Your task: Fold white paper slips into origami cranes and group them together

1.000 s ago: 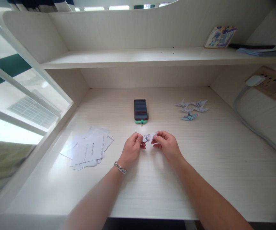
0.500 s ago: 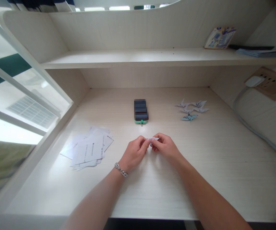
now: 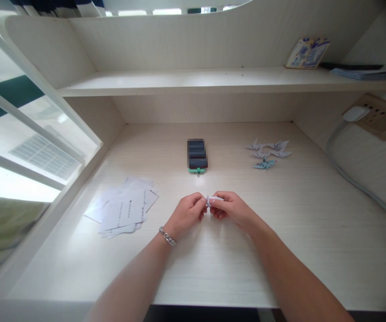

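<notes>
My left hand (image 3: 186, 213) and my right hand (image 3: 230, 208) meet over the middle of the pale wooden desk (image 3: 213, 264), fingertips pinched together on a small folded piece of patterned paper (image 3: 213, 198). Only a sliver of the paper shows above the fingers; the rest is hidden between them. A metal bracelet sits on my left wrist. Both hands hover just above or rest on the desk surface.
A phone (image 3: 197, 155) lies flat behind the hands. Several folded paper cranes (image 3: 268, 153) sit at the back right. A loose pile of printed sheets (image 3: 124, 207) lies to the left. On the shelf above stands a card (image 3: 307, 52); a cable (image 3: 354, 179) runs down the right wall.
The hands have drawn closer together and slightly toward me, closing over the folded paper so less of it shows than a second ago.
</notes>
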